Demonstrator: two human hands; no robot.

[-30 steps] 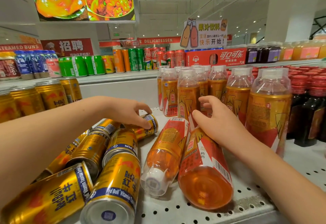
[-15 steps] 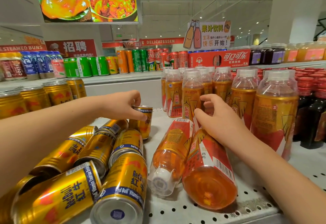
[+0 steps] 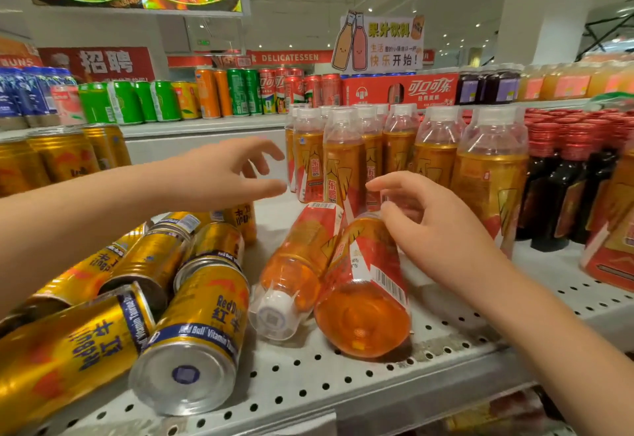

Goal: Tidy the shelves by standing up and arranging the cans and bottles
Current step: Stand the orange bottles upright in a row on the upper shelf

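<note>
**Fig.** Perforated shelf [image 3: 360, 387] from the head camera, with its stock partly toppled. Fallen cans [image 3: 147, 260] lie heaped from 7 to 9 o'clock of the view. Two bottles lie near centre: the cap-forward bottle [image 3: 291, 264] and, touching it at its 3 o'clock, the base-forward bottle [image 3: 363, 295]. Standing bottles [image 3: 343, 164] fill rows from 12 to 2 o'clock, just behind the fallen pair.

Hazards, as we judge them:
- (a) The two lying bottles lean on each other, so lifting one may set the other rolling toward the shelf lip at 6 o'clock.
- (b) The base-forward bottle's neck sits close to the standing rows, so swinging it upright could tip the nearest of them and start a chain.
- (c) The nearest can [image 3: 192, 343] rests by the front edge, and a nudge to the heap could send it over.

Hands: the left hand [image 3: 230, 174], at 9 o'clock of centre, hovers above the cans with fingers spread wide. It holds nothing and touches nothing we can see. The right hand [image 3: 442, 233], at 4 o'clock, hangs over the neck end of the base-forward bottle with fingers loosely curved and thumb out. It clamps nothing, and we cannot tell whether its fingertips touch the bottle. The two hands are apart.
</note>
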